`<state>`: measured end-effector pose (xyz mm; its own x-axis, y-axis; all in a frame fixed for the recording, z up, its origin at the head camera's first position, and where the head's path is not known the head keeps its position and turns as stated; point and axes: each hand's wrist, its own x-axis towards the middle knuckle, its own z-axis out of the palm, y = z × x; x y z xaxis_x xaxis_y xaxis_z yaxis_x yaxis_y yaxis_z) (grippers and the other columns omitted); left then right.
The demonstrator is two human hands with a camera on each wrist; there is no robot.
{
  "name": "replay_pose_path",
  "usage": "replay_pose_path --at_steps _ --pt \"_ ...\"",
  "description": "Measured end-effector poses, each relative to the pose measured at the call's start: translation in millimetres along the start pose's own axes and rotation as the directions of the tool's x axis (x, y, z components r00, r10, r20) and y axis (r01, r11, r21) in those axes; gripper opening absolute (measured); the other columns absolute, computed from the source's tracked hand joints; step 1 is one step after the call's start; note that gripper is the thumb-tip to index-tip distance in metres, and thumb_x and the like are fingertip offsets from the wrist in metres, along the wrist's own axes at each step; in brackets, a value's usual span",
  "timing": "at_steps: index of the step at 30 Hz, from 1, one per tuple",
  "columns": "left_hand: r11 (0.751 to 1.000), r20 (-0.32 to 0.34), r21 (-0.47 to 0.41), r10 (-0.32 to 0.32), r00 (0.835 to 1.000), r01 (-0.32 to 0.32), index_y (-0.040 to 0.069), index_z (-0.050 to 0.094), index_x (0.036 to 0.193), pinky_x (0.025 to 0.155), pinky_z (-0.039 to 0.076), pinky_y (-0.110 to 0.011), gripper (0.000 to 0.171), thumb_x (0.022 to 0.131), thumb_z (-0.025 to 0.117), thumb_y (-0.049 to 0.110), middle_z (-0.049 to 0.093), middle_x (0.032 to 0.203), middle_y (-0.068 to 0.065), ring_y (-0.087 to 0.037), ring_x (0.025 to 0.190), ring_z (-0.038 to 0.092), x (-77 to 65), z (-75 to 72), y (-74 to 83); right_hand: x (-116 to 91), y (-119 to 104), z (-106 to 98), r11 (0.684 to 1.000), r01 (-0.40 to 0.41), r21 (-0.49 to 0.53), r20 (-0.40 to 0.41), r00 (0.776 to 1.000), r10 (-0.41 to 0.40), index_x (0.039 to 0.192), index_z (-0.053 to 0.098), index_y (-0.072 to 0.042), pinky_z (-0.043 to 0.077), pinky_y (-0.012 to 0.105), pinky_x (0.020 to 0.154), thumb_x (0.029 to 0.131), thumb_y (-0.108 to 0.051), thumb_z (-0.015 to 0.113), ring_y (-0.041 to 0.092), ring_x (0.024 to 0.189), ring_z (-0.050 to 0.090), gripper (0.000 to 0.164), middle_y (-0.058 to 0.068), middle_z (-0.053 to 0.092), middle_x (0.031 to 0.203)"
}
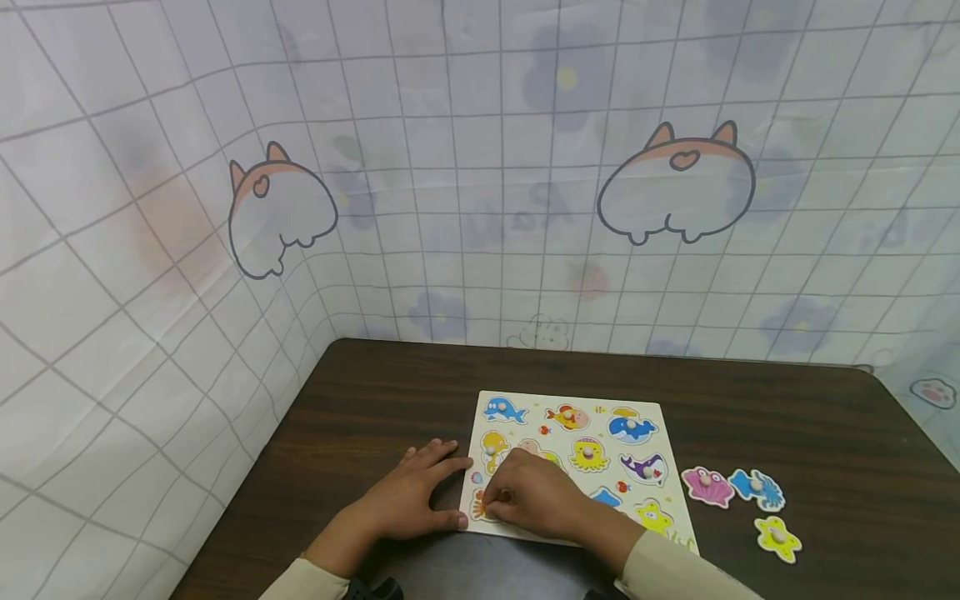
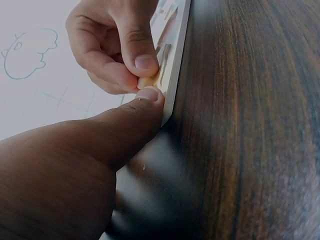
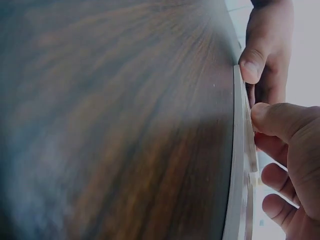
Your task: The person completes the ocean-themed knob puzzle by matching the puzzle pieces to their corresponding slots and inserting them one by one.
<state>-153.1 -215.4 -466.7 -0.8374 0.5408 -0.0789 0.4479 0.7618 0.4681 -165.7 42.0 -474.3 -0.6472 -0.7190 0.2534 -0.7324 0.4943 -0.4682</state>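
Observation:
A wooden knob puzzle board (image 1: 538,410) with sea-animal pieces lies on the dark table. My right hand (image 1: 543,496) reaches over its lower left corner and pinches the small knob (image 2: 145,83) of an orange puzzle piece (image 1: 478,503) between thumb and index finger. The rest of that piece is largely covered by the hand in the head view. At the board's left edge is my left hand (image 1: 416,492), fingers spread, thumb tip at the near corner. In the right wrist view the left thumb (image 3: 252,67) presses on the board's corner.
Right of the board lie a pink shell piece (image 1: 708,487), a blue sea-creature piece (image 1: 767,492) and a yellow starfish piece (image 1: 778,539), each with a knob. Among the pieces on the board are a yellow octopus (image 1: 588,457) and a purple whale (image 1: 643,469). A patterned curtain (image 1: 480,275) hangs behind the table.

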Motion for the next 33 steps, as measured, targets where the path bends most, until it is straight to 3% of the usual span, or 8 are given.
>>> replay_pose_path --at_steps 17,25,33 --pt "1.0 0.004 -0.019 -0.002 1.0 0.002 0.022 0.049 0.154 0.119 0.017 -0.065 0.08 0.088 0.072 0.062 0.033 0.164 -0.011 -0.04 0.152 0.023 0.1 0.7 -0.8 -5.8 2.8 -7.3 0.999 -0.029 -0.022 0.04 0.999 0.03 0.09 0.079 -0.026 0.049 0.024 0.083 0.088 -0.024 0.081 -0.001 0.089 0.054 0.003 -0.024 0.062 0.087" --pt "1.0 0.003 -0.015 -0.012 1.0 0.012 0.023 0.049 0.154 0.12 0.016 -0.064 0.08 0.088 0.073 0.062 0.032 0.164 -0.01 -0.039 0.152 0.022 1.0 1.1 -0.9 -24.6 11.7 -24.2 0.993 -0.114 -0.014 0.055 0.992 0.115 0.096 0.08 -0.025 0.052 0.029 0.084 0.09 -0.025 0.08 0.002 0.094 0.055 0.006 -0.023 0.063 0.092" --pt "1.0 0.008 0.004 -0.027 1.0 0.027 0.024 0.049 0.154 0.12 0.015 -0.063 0.081 0.087 0.074 0.062 0.032 0.165 -0.008 -0.037 0.153 0.022 2.3 3.6 -2.8 -46.0 26.4 -39.0 0.989 -0.136 -0.051 0.042 0.99 0.138 0.093 0.08 -0.025 0.053 0.03 0.082 0.09 -0.027 0.08 0.002 0.093 0.055 0.003 -0.024 0.063 0.089"
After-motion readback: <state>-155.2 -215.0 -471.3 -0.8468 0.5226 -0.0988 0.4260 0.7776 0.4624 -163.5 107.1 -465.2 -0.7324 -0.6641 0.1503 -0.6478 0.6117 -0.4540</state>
